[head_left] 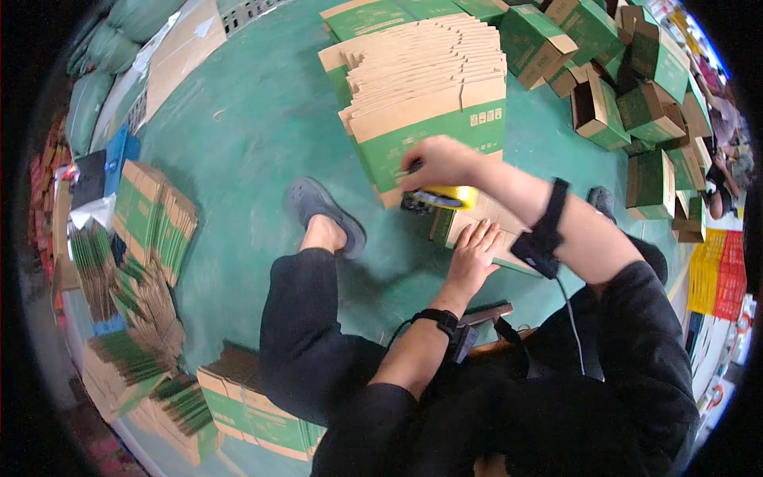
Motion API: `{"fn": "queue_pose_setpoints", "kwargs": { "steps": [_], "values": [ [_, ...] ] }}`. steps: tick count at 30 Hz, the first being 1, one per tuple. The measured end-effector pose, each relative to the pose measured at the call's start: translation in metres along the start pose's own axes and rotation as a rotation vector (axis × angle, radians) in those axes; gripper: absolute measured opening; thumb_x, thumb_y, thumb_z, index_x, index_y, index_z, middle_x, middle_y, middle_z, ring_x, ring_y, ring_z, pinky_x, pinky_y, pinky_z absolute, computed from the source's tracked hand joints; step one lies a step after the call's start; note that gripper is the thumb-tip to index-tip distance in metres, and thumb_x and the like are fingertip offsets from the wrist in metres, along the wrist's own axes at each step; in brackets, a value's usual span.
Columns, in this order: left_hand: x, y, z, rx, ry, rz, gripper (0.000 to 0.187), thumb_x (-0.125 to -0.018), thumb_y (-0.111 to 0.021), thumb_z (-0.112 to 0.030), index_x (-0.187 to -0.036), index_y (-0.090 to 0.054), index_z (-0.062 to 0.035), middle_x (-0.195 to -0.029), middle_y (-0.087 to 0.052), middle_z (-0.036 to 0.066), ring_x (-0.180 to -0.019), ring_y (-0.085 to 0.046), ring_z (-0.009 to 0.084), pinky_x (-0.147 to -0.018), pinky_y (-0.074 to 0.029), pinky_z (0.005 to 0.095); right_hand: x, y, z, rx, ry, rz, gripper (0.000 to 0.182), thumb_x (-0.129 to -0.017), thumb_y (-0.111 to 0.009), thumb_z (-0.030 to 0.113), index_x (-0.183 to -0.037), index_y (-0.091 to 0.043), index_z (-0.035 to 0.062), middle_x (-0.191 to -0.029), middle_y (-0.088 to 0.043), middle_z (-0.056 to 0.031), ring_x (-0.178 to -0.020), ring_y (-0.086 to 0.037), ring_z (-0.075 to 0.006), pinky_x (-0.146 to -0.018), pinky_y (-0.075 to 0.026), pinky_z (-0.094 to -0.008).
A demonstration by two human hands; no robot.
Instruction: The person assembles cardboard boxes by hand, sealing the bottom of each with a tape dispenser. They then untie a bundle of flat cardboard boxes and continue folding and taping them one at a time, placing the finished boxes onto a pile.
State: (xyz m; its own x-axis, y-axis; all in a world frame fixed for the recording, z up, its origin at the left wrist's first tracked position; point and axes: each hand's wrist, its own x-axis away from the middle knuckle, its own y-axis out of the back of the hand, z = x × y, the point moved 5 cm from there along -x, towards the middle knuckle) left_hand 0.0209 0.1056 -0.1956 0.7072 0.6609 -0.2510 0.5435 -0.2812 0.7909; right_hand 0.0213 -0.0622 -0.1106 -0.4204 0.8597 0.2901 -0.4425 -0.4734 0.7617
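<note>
- Right hand [447,163]: fingers clamped on the black part of a yellow-and-black tape dispenser [456,197], above the carton.
- Left hand [477,250]: fingers slightly apart, resting on a green-and-brown cardboard carton [456,227].
- Stacked flat green-and-brown cartons [425,119]: beyond, on the green floor [238,135].

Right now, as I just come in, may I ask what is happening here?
A seated person holds a tape dispenser in the right hand, over a cardboard box. The left hand lies on top of the box. Just beyond stands a row of flattened cartons, and formed boxes are piled at the far right.
</note>
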Motion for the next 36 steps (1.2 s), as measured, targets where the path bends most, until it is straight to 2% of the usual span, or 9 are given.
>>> {"fn": "queue_pose_setpoints", "kwargs": {
  "steps": [5, 11, 13, 20, 25, 27, 28, 32, 36],
  "values": [
    [0.001, -0.005, 0.017, 0.540, 0.348, -0.134, 0.054, -0.056, -0.072, -0.022, -0.105, -0.058, -0.0070, -0.113, -0.052, 0.012, -0.109, -0.044, 0.0273, -0.099, -0.027, 0.0391, -0.048, -0.052, 0.013, 0.372, -0.248, 0.211, 0.038, -0.063, -0.059, 0.035, -0.089, -0.065, 0.0067, -0.095, -0.062, -0.0135, -0.086, -0.060, -0.0281, -0.074, -0.048, -0.0375],
    [-0.002, -0.004, 0.004, 0.043, -0.048, -0.042, 0.056, -0.053, -0.072, -0.022, -0.104, -0.056, -0.0044, -0.110, -0.054, 0.008, -0.110, -0.044, 0.0235, -0.097, -0.030, 0.0386, 0.010, 0.010, -0.016, 0.200, -0.263, 0.462, 0.038, -0.070, -0.058, 0.032, -0.098, -0.062, 0.0066, -0.095, -0.062, -0.0109, -0.083, -0.060, -0.0213, -0.070, -0.047, -0.0344],
    [-0.001, -0.009, 0.005, 0.040, -0.069, -0.038, 0.061, -0.054, -0.071, -0.023, -0.109, -0.052, -0.0051, -0.117, -0.050, 0.006, -0.112, -0.042, 0.0218, -0.099, -0.028, 0.0377, 0.102, 0.036, -0.046, -0.325, -0.083, 0.207, 0.036, -0.074, -0.059, 0.028, -0.102, -0.059, 0.0050, -0.092, -0.062, -0.0101, -0.080, -0.059, -0.0170, -0.071, -0.046, -0.0307],
    [-0.003, 0.000, -0.015, -0.106, -0.108, -0.013, 0.049, -0.050, -0.073, -0.021, -0.095, -0.059, -0.0093, -0.086, -0.046, 0.005, -0.091, -0.044, 0.0270, -0.088, -0.035, 0.0432, 0.339, 0.014, -0.162, -0.392, -0.268, -0.047, 0.035, -0.071, -0.065, 0.020, -0.104, -0.057, 0.0113, -0.081, -0.063, -0.0058, -0.070, -0.062, -0.0153, -0.067, -0.048, -0.0271],
    [-0.068, 0.018, -0.011, -0.481, 0.216, -0.221, 0.052, -0.075, -0.059, -0.039, -0.110, -0.046, -0.0028, -0.102, -0.051, 0.015, -0.096, -0.046, 0.0352, -0.085, -0.035, 0.0475, 0.352, 0.006, -0.183, -0.446, -0.247, 0.000, 0.034, -0.070, -0.066, 0.019, -0.103, -0.057, 0.0135, -0.074, -0.062, -0.0097, -0.063, -0.061, -0.0210, -0.061, -0.048, -0.0296],
    [-0.072, -0.007, 0.038, -0.211, 0.784, -0.066, 0.058, -0.080, -0.048, -0.046, -0.112, -0.037, 0.0015, -0.101, -0.052, 0.026, -0.091, -0.051, 0.0393, -0.077, -0.040, 0.0463, 0.384, 0.011, -0.210, -0.516, -0.225, -0.052, 0.035, -0.068, -0.067, 0.017, -0.102, -0.058, 0.0131, -0.079, -0.063, -0.0104, -0.067, -0.062, -0.0209, -0.064, -0.049, -0.0293],
    [-0.083, -0.008, 0.040, -0.217, 0.760, -0.071, 0.058, -0.080, -0.048, -0.046, -0.112, -0.037, 0.0015, -0.101, -0.052, 0.026, -0.091, -0.051, 0.0393, -0.077, -0.040, 0.0463, 0.401, 0.014, -0.226, -0.546, -0.306, -0.015, 0.034, -0.068, -0.067, 0.016, -0.101, -0.058, 0.0127, -0.080, -0.063, -0.0106, -0.069, -0.062, -0.0209, -0.065, -0.049, -0.0292],
    [-0.078, -0.010, 0.043, -0.240, 0.888, 0.180, 0.065, -0.083, -0.042, -0.049, -0.118, -0.033, 0.0051, -0.095, -0.053, 0.031, -0.091, -0.051, 0.0419, -0.078, -0.039, 0.0464, 0.371, -0.034, -0.268, -0.349, -0.143, -0.198, 0.032, -0.069, -0.064, 0.030, -0.097, -0.062, 0.0160, -0.083, -0.064, -0.0075, -0.072, -0.062, -0.0227, -0.065, -0.049, -0.0332],
    [-0.069, -0.002, 0.062, -0.236, 0.802, 0.109, 0.068, -0.083, -0.042, -0.049, -0.120, -0.033, 0.0065, -0.102, -0.050, 0.033, -0.097, -0.048, 0.0440, -0.084, -0.037, 0.0458, 0.289, -0.080, -0.266, -0.448, -0.478, 0.007, 0.061, -0.068, -0.046, 0.070, -0.095, -0.065, 0.0180, -0.088, -0.063, -0.0094, -0.083, -0.060, -0.0249, -0.073, -0.047, -0.0357]
  ]
}}
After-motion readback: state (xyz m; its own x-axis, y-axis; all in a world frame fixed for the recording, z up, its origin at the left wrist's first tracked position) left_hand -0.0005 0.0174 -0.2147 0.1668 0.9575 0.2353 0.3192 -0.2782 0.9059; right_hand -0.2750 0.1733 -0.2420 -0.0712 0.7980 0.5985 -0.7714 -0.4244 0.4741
